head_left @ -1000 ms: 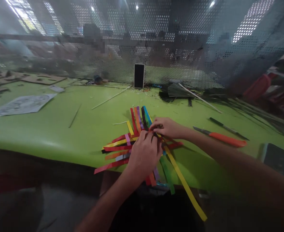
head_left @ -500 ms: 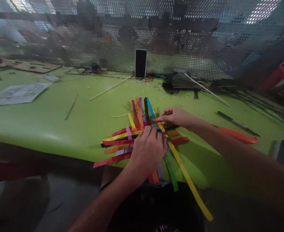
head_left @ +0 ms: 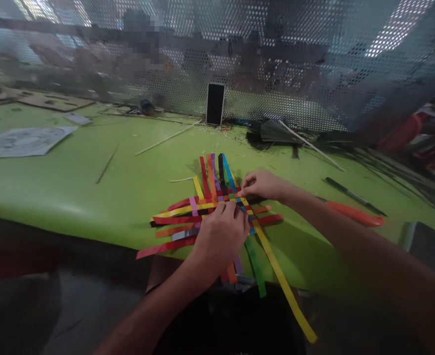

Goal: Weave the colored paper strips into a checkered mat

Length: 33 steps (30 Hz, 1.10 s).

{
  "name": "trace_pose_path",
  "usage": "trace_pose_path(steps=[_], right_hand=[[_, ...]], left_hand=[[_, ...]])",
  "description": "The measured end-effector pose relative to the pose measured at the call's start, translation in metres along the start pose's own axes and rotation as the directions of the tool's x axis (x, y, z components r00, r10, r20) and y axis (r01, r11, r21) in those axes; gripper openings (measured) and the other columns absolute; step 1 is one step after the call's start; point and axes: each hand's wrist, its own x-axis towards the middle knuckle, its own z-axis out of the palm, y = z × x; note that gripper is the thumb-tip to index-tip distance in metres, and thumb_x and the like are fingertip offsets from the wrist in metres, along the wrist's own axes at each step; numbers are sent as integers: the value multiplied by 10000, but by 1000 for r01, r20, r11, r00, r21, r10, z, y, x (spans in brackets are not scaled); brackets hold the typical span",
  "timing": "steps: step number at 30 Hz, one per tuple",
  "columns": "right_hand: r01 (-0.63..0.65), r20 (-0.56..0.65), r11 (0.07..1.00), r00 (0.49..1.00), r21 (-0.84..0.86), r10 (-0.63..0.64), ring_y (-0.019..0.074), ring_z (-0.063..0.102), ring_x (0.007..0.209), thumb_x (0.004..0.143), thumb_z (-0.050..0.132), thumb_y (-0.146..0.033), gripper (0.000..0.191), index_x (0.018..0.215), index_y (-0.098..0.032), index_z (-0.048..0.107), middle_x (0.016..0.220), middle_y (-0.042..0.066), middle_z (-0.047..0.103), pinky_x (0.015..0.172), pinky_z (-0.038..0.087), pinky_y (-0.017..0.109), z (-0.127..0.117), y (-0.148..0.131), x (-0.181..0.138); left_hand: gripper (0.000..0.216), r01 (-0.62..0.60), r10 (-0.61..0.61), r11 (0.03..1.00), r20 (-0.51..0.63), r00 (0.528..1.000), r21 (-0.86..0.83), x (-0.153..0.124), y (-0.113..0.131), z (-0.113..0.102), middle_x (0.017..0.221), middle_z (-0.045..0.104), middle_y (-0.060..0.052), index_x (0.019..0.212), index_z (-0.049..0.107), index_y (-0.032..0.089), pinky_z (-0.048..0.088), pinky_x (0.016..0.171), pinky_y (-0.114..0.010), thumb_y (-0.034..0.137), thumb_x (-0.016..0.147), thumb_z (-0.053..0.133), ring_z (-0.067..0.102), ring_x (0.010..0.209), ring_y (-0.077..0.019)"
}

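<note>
Several colourful flat strips, crossing over and under in a loose weave, lie at the front edge of the table. My left hand rests on the middle of the weave, fingers bent and pressed down on the strips, hiding much of the crossings. At the weave's right side, my right hand pinches an orange strip between thumb and fingertips. A long yellow strip runs from beneath the hands over the table edge. Beside it hangs a green strip.
On the right lie an orange-handled tool, a dark pen-like tool and a dark flat object. A phone stands against the perforated screen. Thin sticks and a printed sheet lie on the green table.
The view has shifted slightly. My right hand keeps its pinch at the orange strip, now a little closer to the weave. My left hand stays pressed on the strips.
</note>
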Motion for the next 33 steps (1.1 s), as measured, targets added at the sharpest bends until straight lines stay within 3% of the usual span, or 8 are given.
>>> trace_pose_path(steps=[9, 12, 16, 22, 25, 28, 30, 33], right_hand=[[137, -58, 978, 987, -155, -147, 143, 577, 671, 786, 762, -206, 131, 675, -188, 694, 708, 7, 669, 638, 411, 286, 13, -5, -2], [216, -149, 946, 955, -242, -257, 152, 582, 709, 796, 772, -191, 100, 737, -186, 690, 795, 25, 685, 664, 418, 296, 19, -3, -5], [246, -167, 945, 944, -218, -284, 158, 589, 717, 820, 777, -190, 91, 794, -180, 691, 823, 29, 670, 687, 447, 304, 18, 4, -7], [380, -178, 864, 874, -330, -452, 174, 606, 779, 881, 735, -212, 145, 744, -174, 704, 909, 58, 616, 723, 471, 310, 22, 9, -8], [420, -115, 805, 855, -418, -506, 200, 630, 823, 963, 608, -228, 158, 924, -186, 755, 943, 79, 659, 762, 483, 327, 26, 11, -9], [470, -27, 775, 848, -422, -529, 237, 663, 944, 1000, 482, -202, 263, 1132, -208, 709, 1047, 99, 725, 824, 497, 346, 27, 11, -11], [476, -7, 773, 850, -419, -527, 243, 666, 971, 997, 455, -191, 270, 1162, -227, 665, 1109, 100, 735, 831, 500, 349, 28, 12, -11], [466, 17, 755, 855, -462, -518, 239, 645, 897, 998, 433, -187, 218, 1081, -243, 626, 1034, 89, 726, 798, 489, 347, 32, 16, -10]], left_hand=[[287, -46, 46, 999, -22, 999, 3, 1, 1, -1, 838, 708, -100, 807, 683, 149, 569, 653, -335, 144, 1016, 486, 685, 777, -227], [260, -42, 42, 999, 25, 999, 4, 1, 1, -1, 848, 711, -99, 835, 688, 145, 566, 668, -335, 149, 1012, 497, 684, 797, -232], [259, -3, 5, 1000, 79, 997, -26, 2, 0, -2, 865, 709, -96, 861, 688, 148, 555, 668, -327, 167, 1030, 493, 673, 805, -227], [231, 55, -47, 996, 120, 992, -71, 6, -6, -3, 881, 689, -90, 869, 698, 126, 580, 878, -366, 89, 1006, 516, 659, 924, -243], [198, 126, -109, 987, 168, 980, -95, 7, -10, -3, 936, 669, -92, 878, 696, 125, 566, 958, -378, 60, 986, 543, 644, 983, -240], [223, 297, -268, 938, 173, 948, -176, 9, -16, -7, 1111, 643, -112, 1126, 687, 131, 574, 952, -393, 44, 970, 552, 634, 1049, -249], [365, 378, -347, 905, 177, 921, -193, 12, -23, -12, 1203, 610, -125, 1298, 624, 156, 576, 946, -405, 30, 969, 526, 628, 1080, -255], [310, 365, -334, 919, 192, 923, -152, 19, -36, -19, 1187, 605, -145, 1198, 657, 127, 561, 972, -419, 19, 969, 478, 615, 1100, -274]])
